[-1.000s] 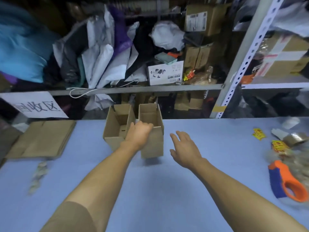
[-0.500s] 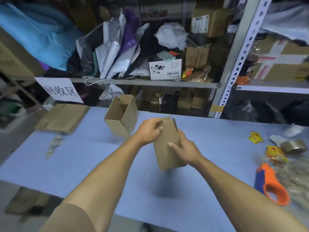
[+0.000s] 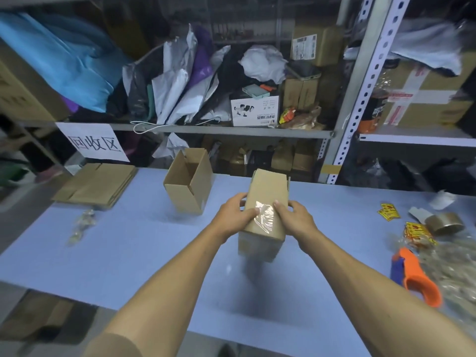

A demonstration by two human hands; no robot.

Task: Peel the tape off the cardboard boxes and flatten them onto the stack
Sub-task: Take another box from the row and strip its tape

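I hold a small brown cardboard box (image 3: 266, 199) above the blue table (image 3: 128, 253), tipped so its taped bottom faces me. Clear tape (image 3: 264, 219) runs across that face. My left hand (image 3: 235, 215) grips the box's left side, thumb on the taped face. My right hand (image 3: 293, 217) grips the right side, its thumb at the tape's edge. A second box (image 3: 189, 180) stands open on the table behind and to the left. The stack of flattened boxes (image 3: 96, 185) lies at the table's far left.
An orange and blue tape dispenser (image 3: 414, 275) lies at the right, with crumpled clear tape (image 3: 453, 266), a brown tape roll (image 3: 444, 222) and yellow stickers (image 3: 389, 211). Bits of peeled tape (image 3: 82, 225) lie at the left. Cluttered metal shelves (image 3: 231, 128) rise behind the table.
My hands lifted the right box away from the other one, drew it toward me and turned its taped bottom up. Both hands now grip it at the tape.
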